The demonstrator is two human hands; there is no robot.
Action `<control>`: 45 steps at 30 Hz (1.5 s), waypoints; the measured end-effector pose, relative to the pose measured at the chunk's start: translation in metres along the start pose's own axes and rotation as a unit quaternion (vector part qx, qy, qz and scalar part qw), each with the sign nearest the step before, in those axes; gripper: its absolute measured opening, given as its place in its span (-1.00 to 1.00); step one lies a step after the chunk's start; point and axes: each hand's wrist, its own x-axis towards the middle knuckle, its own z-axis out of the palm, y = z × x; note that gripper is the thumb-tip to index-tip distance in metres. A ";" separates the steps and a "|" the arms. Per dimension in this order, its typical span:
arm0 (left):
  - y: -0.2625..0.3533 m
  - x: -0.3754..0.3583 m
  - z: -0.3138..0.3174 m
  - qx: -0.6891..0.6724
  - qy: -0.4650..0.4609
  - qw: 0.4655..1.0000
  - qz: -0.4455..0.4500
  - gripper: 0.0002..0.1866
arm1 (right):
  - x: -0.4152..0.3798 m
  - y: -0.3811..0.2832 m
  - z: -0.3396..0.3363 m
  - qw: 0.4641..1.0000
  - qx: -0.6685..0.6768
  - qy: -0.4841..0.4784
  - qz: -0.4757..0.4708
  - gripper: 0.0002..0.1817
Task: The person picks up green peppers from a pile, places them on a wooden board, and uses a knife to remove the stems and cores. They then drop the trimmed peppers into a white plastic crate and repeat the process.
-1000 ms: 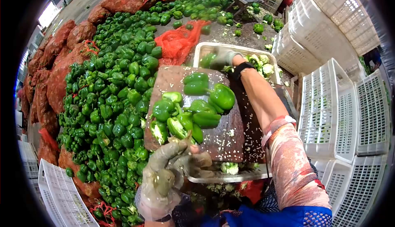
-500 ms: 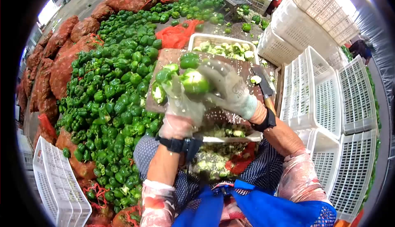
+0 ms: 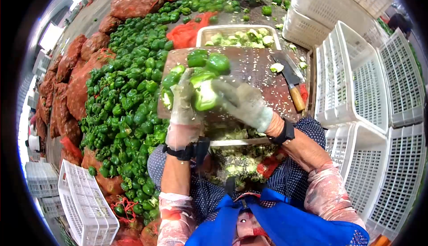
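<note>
A cut green bell pepper [image 3: 206, 95], its pale inside showing, is held above a brown cutting board [image 3: 263, 74]. My gloved left hand [image 3: 182, 105] grips it from the left. The gloved fingers of my right hand [image 3: 246, 103] close on its right side, slightly blurred. Just beyond my hands, whole-looking green peppers [image 3: 218, 63] rest on the board, and cut pieces [image 3: 167, 98] lie partly behind my left hand. A wooden-handled knife [image 3: 292, 81] lies at the board's right edge near a pale pepper core [image 3: 276, 67]. Seeds are scattered over the board.
A large heap of green peppers [image 3: 129, 99] covers the floor at left, with red mesh sacks [image 3: 91, 76] behind. A white crate [image 3: 238, 28] of cores stands beyond the board. White crates [image 3: 343, 76] are stacked at right; another crate [image 3: 87, 206] is at lower left.
The pepper between my hands has turned, so its cut inside now shows more toward me. Both hands sit slightly lower, and the whole view has shifted a little.
</note>
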 end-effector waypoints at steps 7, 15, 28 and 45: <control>0.009 0.003 0.009 0.037 0.035 0.997 -0.058 -0.49 | -0.004 0.007 -0.013 0.997 0.015 -0.071 0.030 -0.63; 0.014 -0.014 0.012 0.058 -0.041 0.997 0.003 -0.18 | 0.004 0.009 -0.002 0.950 0.250 0.006 0.186 -0.62; 0.007 -0.012 0.000 -0.090 -0.049 0.992 -0.068 -0.32 | 0.001 -0.004 -0.018 0.933 0.336 -0.011 0.130 -0.71; -0.001 -0.021 0.023 0.139 -0.051 0.987 -0.069 -0.19 | -0.013 -0.006 -0.001 0.855 0.463 0.008 0.233 -0.46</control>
